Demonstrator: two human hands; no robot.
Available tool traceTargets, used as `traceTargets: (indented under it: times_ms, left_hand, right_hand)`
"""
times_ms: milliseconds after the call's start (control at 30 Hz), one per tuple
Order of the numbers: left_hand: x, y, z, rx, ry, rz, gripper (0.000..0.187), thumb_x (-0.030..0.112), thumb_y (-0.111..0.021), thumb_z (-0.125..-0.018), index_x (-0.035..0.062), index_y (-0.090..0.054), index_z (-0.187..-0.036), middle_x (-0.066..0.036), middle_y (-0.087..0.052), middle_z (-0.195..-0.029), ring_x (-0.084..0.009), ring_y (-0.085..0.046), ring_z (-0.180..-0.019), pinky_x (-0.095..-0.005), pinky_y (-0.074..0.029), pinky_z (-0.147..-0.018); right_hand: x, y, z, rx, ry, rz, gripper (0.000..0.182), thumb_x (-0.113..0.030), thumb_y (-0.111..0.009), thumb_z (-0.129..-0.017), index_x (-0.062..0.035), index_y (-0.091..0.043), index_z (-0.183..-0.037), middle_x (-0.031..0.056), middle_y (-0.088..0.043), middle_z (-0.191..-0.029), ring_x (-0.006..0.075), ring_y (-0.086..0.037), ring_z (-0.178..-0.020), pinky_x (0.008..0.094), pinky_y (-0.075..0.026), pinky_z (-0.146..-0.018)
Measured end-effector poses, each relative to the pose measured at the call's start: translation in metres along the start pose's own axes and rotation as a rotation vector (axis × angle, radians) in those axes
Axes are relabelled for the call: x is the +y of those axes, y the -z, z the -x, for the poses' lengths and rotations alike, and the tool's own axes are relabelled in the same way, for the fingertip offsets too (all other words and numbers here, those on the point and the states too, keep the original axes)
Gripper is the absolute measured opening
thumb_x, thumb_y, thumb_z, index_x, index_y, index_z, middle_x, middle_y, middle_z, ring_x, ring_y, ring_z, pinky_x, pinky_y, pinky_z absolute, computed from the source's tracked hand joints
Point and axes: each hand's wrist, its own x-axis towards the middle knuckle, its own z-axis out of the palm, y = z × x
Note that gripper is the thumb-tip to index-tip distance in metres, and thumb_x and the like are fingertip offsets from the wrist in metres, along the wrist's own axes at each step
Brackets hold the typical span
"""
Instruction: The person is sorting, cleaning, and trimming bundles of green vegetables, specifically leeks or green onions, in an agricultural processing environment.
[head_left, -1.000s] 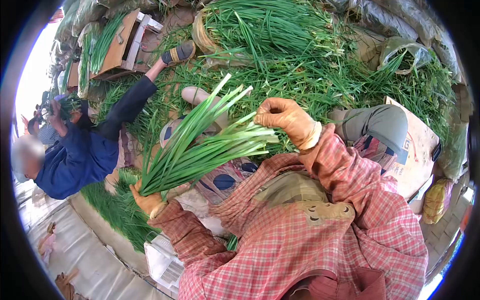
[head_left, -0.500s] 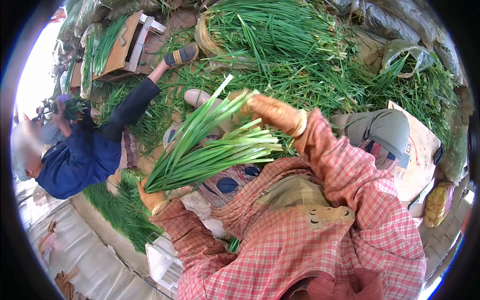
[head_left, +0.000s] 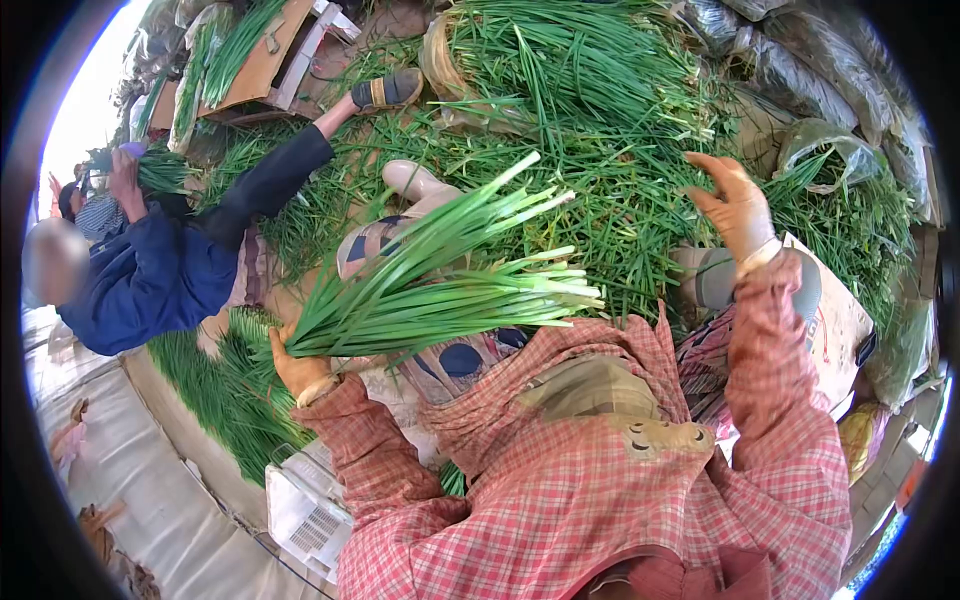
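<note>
My left hand (head_left: 298, 368), in an orange-tan glove, is closed around the leafy end of a bunch of garlic chives (head_left: 430, 290). The bunch lies across my lap, its pale stem ends fanned out in two clumps toward the right. Over the littered floor to the right, my right hand (head_left: 735, 205), gloved alike, is raised with fingers spread and nothing in it. Loose green leaves and trimmings (head_left: 620, 240) lie beneath and beside that hand. A large heap of chives (head_left: 590, 60) rests beyond, at the top of the view.
A person in a blue jacket (head_left: 150, 280) sits at left, holding greens. More chives (head_left: 230, 400) lie at lower left beside a white plastic basket (head_left: 305, 515). A plastic bag (head_left: 830, 150), a cardboard box (head_left: 830, 300) and wrapped bundles (head_left: 790, 70) stand at right. A wooden crate (head_left: 265, 60) is at upper left.
My right hand has moved away from the bunch's stem ends, out to the right, and its fingers have spread. My left hand still holds the bunch in nearly the same place.
</note>
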Motion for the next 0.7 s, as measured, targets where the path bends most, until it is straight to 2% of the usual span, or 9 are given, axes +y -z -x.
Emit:
traceTargets:
  times_ms: [133, 233, 300, 400, 467, 533, 567, 667, 700]
  left_hand:
    - [-0.021, 0.024, -0.019, -0.072, 0.066, 0.353, 0.049, -0.001, -0.053, -0.081, -0.0090, -0.031, -0.124, -0.005, -0.052, -0.090, -0.0140, -0.054, -0.080, -0.0237, -0.044, -0.077]
    - [-0.020, 0.020, -0.016, -0.039, -0.238, -0.356, 0.052, -0.002, -0.056, -0.078, -0.0091, -0.034, -0.124, -0.006, -0.053, -0.091, -0.0143, -0.055, -0.080, -0.0237, -0.044, -0.075]
    - [-0.022, 0.024, -0.016, 0.056, -0.078, -0.075, 0.052, -0.003, -0.055, -0.077, -0.0081, -0.034, -0.125, -0.007, -0.054, -0.093, -0.0151, -0.055, -0.081, -0.0239, -0.045, -0.074]
    - [-0.015, 0.020, -0.002, 0.082, -0.011, -0.277, 0.055, -0.002, -0.055, -0.077, -0.0064, -0.033, -0.127, -0.009, -0.057, -0.096, -0.0161, -0.056, -0.081, -0.0241, -0.045, -0.074]
    - [-0.015, 0.018, 0.004, 0.049, 0.004, -0.446, 0.056, 0.002, -0.057, -0.077, -0.0052, -0.034, -0.128, -0.009, -0.059, -0.097, -0.0167, -0.057, -0.081, -0.0247, -0.046, -0.073]
    - [-0.036, 0.026, 0.008, 0.019, 0.049, -0.439, 0.056, 0.008, -0.060, -0.077, -0.0041, -0.037, -0.127, -0.010, -0.060, -0.096, -0.0172, -0.058, -0.080, -0.0259, -0.046, -0.072]
    - [-0.059, 0.036, 0.007, 0.014, 0.138, -0.136, 0.049, 0.013, -0.060, -0.078, 0.0004, -0.043, -0.122, -0.010, -0.062, -0.096, -0.0196, -0.059, -0.082, -0.0291, -0.047, -0.072]
    - [-0.060, 0.031, 0.020, -0.040, 0.118, -0.600, 0.044, 0.007, -0.062, -0.075, 0.0034, -0.047, -0.117, -0.010, -0.061, -0.102, -0.0216, -0.059, -0.088, -0.0313, -0.048, -0.076]
    - [-0.051, 0.026, 0.026, -0.074, 0.082, -0.801, 0.047, 0.006, -0.063, -0.074, 0.0036, -0.047, -0.118, -0.011, -0.061, -0.105, -0.0226, -0.059, -0.090, -0.0323, -0.048, -0.077]
  right_hand:
    - [-0.120, -0.037, -0.013, 0.031, 0.444, -0.089, 0.030, -0.020, -0.067, -0.072, -0.0119, -0.061, -0.100, 0.0080, -0.055, -0.088, 0.0245, -0.053, -0.080, 0.0341, -0.043, -0.072]
    - [-0.149, -0.073, -0.025, -0.044, 0.517, -0.038, 0.017, -0.021, -0.064, -0.074, -0.0110, -0.061, -0.087, 0.0065, -0.054, -0.083, 0.0260, -0.052, -0.079, 0.0349, -0.042, -0.071]
    - [-0.147, -0.086, -0.030, -0.040, 0.547, -0.115, 0.011, -0.019, -0.061, -0.076, -0.0099, -0.058, -0.079, 0.0072, -0.054, -0.081, 0.0280, -0.053, -0.078, 0.0359, -0.043, -0.068]
    - [-0.135, -0.078, -0.032, -0.051, 0.468, -0.232, 0.012, -0.020, -0.060, -0.077, -0.0089, -0.056, -0.081, 0.0087, -0.054, -0.079, 0.0286, -0.055, -0.073, 0.0365, -0.045, -0.064]
    - [-0.126, -0.062, -0.034, 0.107, 0.364, 0.014, 0.015, -0.021, -0.056, -0.078, -0.0076, -0.055, -0.084, 0.0124, -0.057, -0.080, 0.0312, -0.058, -0.073, 0.0412, -0.046, -0.063]
    - [-0.090, -0.049, -0.038, 0.239, 0.142, -0.155, 0.019, -0.023, -0.056, -0.080, -0.0048, -0.055, -0.088, 0.0151, -0.057, -0.081, 0.0331, -0.057, -0.073, 0.0390, -0.048, -0.065]
    - [-0.057, -0.044, -0.041, 0.237, 0.087, -0.232, 0.024, -0.026, -0.057, -0.081, -0.0033, -0.054, -0.090, 0.0165, -0.056, -0.082, 0.0331, -0.057, -0.075, 0.0372, -0.047, -0.067]
    - [0.023, -0.059, -0.026, -0.146, -0.060, -0.084, 0.039, -0.021, -0.064, -0.077, -0.0063, -0.052, -0.110, 0.0138, -0.055, -0.106, 0.0239, -0.057, -0.077, 0.0331, -0.047, -0.070]
    - [-0.003, -0.055, -0.019, -0.225, -0.062, -0.403, 0.048, -0.020, -0.066, -0.076, -0.0078, -0.047, -0.118, 0.0115, -0.050, -0.115, 0.0186, -0.056, -0.076, 0.0304, -0.047, -0.070]
